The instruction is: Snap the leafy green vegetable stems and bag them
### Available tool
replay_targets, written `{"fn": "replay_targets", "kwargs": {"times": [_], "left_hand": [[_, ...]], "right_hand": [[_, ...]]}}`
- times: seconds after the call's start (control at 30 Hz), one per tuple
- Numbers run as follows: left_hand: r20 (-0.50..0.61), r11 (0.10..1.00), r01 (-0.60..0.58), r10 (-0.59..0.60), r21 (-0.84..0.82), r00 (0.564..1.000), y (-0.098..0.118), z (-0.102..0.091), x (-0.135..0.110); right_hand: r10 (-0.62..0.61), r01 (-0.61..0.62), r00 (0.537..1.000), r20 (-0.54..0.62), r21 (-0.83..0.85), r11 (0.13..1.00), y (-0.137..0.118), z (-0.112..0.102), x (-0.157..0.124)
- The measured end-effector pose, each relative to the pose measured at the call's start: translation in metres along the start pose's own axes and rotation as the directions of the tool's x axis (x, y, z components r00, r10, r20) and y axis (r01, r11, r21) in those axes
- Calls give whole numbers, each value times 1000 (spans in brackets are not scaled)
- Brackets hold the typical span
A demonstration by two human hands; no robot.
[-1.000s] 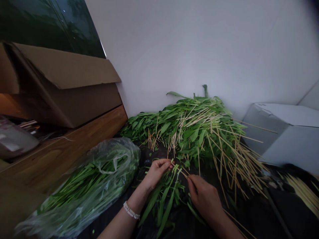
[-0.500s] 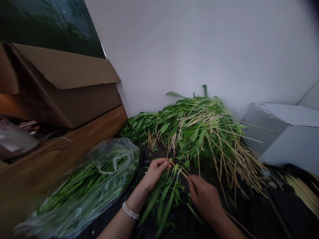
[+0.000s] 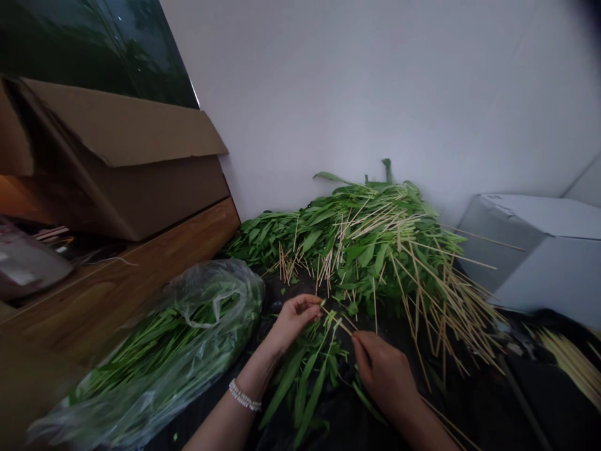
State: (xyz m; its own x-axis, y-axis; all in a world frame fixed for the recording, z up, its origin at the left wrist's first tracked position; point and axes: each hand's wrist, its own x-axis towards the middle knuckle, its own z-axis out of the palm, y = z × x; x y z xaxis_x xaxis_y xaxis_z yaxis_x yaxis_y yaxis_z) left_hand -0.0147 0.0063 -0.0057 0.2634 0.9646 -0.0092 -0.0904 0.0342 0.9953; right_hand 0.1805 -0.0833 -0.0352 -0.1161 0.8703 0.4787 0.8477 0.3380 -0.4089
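Note:
My left hand (image 3: 292, 319), with a bead bracelet on the wrist, pinches the top of a small bunch of leafy green stems (image 3: 307, 369) that hangs down between my hands. My right hand (image 3: 382, 369) is closed on a thin bamboo skewer (image 3: 339, 322) whose tip reaches the stems by my left fingers. Just beyond my hands lies a big pile of skewered greens (image 3: 375, 244), its sticks fanning out to the right.
A clear plastic bag of green stems (image 3: 164, 351) lies at the left. Behind it are a wooden ledge (image 3: 126, 275) and an open cardboard box (image 3: 122, 163). A white foam box (image 3: 539, 250) stands at the right, with loose skewers (image 3: 570, 363) beside it. Black sheeting covers the floor.
My left hand has edged slightly up and left with the stems. The right hand and skewer have barely shifted.

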Motion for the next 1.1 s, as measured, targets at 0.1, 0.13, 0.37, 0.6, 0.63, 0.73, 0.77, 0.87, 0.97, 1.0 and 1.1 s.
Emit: {"fn": "replay_targets", "kwargs": {"times": [0.1,0.13,0.37,0.6,0.63,0.73,0.77,0.87,0.97,1.0,1.1], "left_hand": [[-14,999,25,-26,-28,1000,2,-1,-1],[-16,999,37,-37,-29,999,2,-1,-1],[78,996,60,-55,-59,995,-3,4,-2],[57,996,88,-87,-17,995,-5,5,-2],[64,996,85,-85,-12,994,-5,5,-2],[85,997,82,-81,-7,993,-6,6,-2],[91,996,85,-84,-10,992,-7,5,-2],[117,993,114,-109,-38,987,-6,0,-1],[151,986,149,-136,-73,979,-2,-9,-1],[165,986,152,-138,-73,977,1,-12,-1],[219,990,134,-124,-32,968,5,-18,-2]], "right_hand": [[-7,8,1000,-9,16,1000,0,1,-1],[-5,6,1000,-14,22,1000,-1,1,-1],[-3,4,1000,-25,54,999,-4,2,-1],[-3,3,1000,0,23,1000,-1,4,-1],[-6,5,1000,8,22,1000,0,4,-2],[-2,2,1000,28,19,1000,2,6,-2],[-1,1,1000,30,18,1000,3,6,-2],[-3,3,1000,13,18,1000,5,5,-2],[0,0,1000,-24,13,1000,9,4,-1],[1,-1,1000,-31,12,1000,10,3,0],[-4,4,1000,-20,14,1000,11,3,1]]}}
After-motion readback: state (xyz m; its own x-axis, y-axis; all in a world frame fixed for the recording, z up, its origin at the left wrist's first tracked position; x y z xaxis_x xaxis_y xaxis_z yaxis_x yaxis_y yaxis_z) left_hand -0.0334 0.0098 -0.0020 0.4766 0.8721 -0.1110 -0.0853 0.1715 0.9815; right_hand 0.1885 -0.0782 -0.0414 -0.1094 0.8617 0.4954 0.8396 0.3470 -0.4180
